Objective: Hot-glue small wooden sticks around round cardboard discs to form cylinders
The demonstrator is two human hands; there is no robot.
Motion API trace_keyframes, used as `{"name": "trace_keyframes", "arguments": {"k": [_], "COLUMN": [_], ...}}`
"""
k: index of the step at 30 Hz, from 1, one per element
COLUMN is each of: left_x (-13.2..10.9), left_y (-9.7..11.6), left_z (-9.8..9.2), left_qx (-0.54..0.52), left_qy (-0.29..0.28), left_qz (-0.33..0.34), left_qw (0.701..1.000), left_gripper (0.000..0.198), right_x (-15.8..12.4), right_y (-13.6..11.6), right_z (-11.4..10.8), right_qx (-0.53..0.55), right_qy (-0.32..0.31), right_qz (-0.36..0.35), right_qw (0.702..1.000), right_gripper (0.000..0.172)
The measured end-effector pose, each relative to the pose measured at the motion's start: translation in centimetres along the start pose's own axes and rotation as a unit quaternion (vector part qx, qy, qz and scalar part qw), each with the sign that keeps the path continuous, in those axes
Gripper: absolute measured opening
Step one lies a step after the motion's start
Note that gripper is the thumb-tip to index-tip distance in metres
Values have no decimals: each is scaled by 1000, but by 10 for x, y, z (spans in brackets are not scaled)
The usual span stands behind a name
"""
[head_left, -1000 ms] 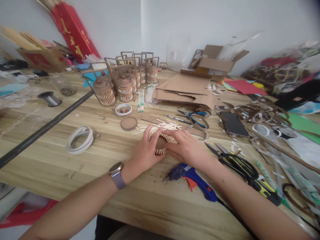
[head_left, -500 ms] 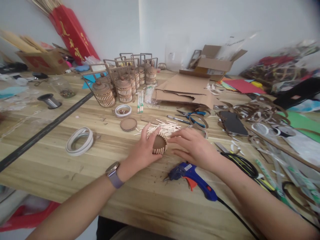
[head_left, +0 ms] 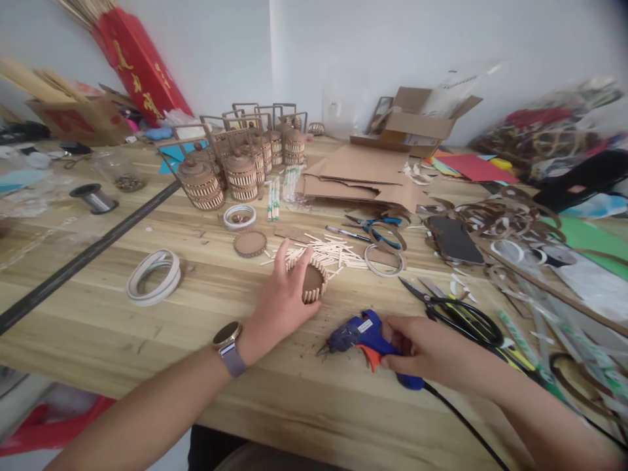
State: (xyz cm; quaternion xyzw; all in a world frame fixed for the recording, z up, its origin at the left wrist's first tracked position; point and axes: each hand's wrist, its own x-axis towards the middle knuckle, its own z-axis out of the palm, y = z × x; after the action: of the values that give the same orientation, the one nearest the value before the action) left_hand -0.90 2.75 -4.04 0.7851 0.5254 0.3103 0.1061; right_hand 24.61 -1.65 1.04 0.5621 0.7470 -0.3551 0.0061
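Glue gun (head_left: pixel 374 339), label (head_left: pixel 366 326) unreadable, is gripped by the right hand (head_left: pixel 420 353); left hand (head_left: pixel 280 305) holds a stick-rimmed disc (head_left: pixel 313 281).

Rnd watch (head_left: pixel 227 334) w/ purplish band (head_left: pixel 233 361)

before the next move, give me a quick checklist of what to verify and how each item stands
1. Left hand steadying the round stick-walled tray: ok, thumb and fingers at its edge
2. Right hand at the blue glue gun's handle: ok
3. Nozzle apart from left hand: ok
4. Glue gun hot: cannot tell
5. Loose sticks neatly sorted: not ok, heaped crisscross beyond the tray
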Motion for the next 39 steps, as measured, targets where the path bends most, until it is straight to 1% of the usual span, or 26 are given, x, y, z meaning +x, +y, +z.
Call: {"name": "trace_keyframes", "arguments": {"k": [2, 4, 5, 6, 7, 9, 11, 12, 14, 15, 17, 19, 20, 24, 26, 29, 32, 39], "left_x": [0, 0, 0, 0, 0, 0, 0, 0, 0, 0, 1, 1, 1, 1, 1, 0, 0, 1], "left_y": [0, 0, 0, 0, 0, 1, 1, 1, 1, 1, 1, 0, 0, 0, 0, -1, -2, -1], "left_z": [0, 0, 0, 0, 0, 0, 1, 1, 1, 1, 1, 1, 1, 1, 2, 3, 3, 1], "left_qx": [8, 13, 14, 15, 15, 14, 13, 11, 11, 11, 11, 11, 11, 5, 3, 6, 9, 8], "left_qy": [0, -4, -5, -4, -4, -2, -1, -2, -3, -5, -8, -9, -8, -1, -1, -2, -5, -14], "left_qz": [-3, -8, -7, -5, -4, -5, -12, -15, -16, -15, -12, -10, -8, -1, -2, -5, -5, -6], "left_qw": [1000, 1000, 1000, 1000, 1000, 1000, 1000, 1000, 1000, 1000, 1000, 1000, 1000, 1000, 1000, 1000, 1000, 1000], "left_gripper": [102, 102, 101, 100, 99, 99, 99, 100, 100, 99, 99, 98, 98, 99, 100, 101, 100, 98], "right_x": [2, 2, 2, 2, 2, 3, 5, 7, 11, 13, 16, 19, 19, 21, 22, 24, 25, 28], "right_y": [6, 10, 10, 11, 10, 10, 11, 12, 16, 18, 21, 20, 18, 9, 4, -1, -5, -7], "right_z": [-2, -5, -7, -7, -7, -4, 3, 8, 16, 20, 26, 28, 29, 29, 28, 28, 29, 33], "right_qx": [91, 191, 231, 265, 294, 336, 374, 391, 425, 445, 477, 474, 454, 298, 237, 186, 155, 143], "right_qy": [-24, -43, -42, -28, -1, 75, 147, 168, 186, 182, 148, 131, 138, 182, 188, 200, 201, 215], "right_qz": [-8, -14, -17, -20, -22, -24, -12, -1, 22, 30, 39, 36, 29, -17, -37, -54, -53, -77], "right_qw": [996, 981, 972, 964, 956, 938, 916, 905, 885, 876, 866, 870, 880, 937, 952, 961, 966, 963], "right_gripper": [16, 19, 20, 21, 24, 31, 29, 27, 25, 27, 35, 41, 42, 37, 33, 31, 32, 33]}}
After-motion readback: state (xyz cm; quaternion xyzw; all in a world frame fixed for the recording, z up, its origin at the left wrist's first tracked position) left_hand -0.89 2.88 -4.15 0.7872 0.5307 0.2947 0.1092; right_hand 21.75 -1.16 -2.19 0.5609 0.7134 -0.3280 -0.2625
